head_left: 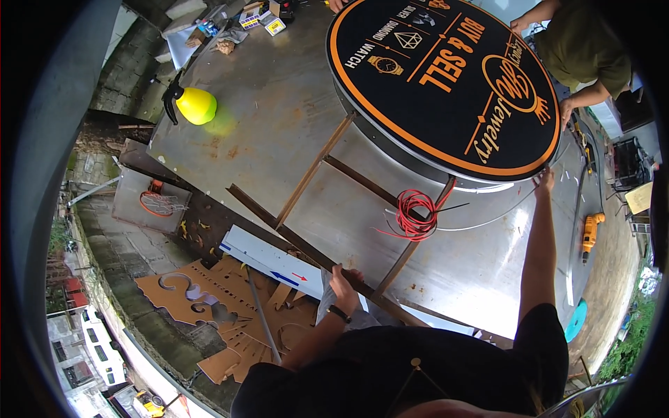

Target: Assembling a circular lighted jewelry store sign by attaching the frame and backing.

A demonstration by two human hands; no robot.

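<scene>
A large round sign (418,104), black with an orange ring and orange and white lettering, lies face up over the metal table. A rusty angle-iron frame (303,182) extends from under it toward me. My left hand (341,285) is closed round the near bar of that frame, with a dark band on the wrist. With the arm stretched out, my right hand (546,182) grips the sign's near right rim; its fingertips are partly hidden. A coil of red wire (417,214) hangs on the frame, and a thin pale cable runs from near it toward my right hand.
Another person (585,49) stands at the far right, hands at the sign's edge; a further hand (336,5) touches its far left. On the metal table (279,125) stand a yellow spray bottle (195,104) and an orange power drill (591,233). Cut cardboard (209,299) lies below left.
</scene>
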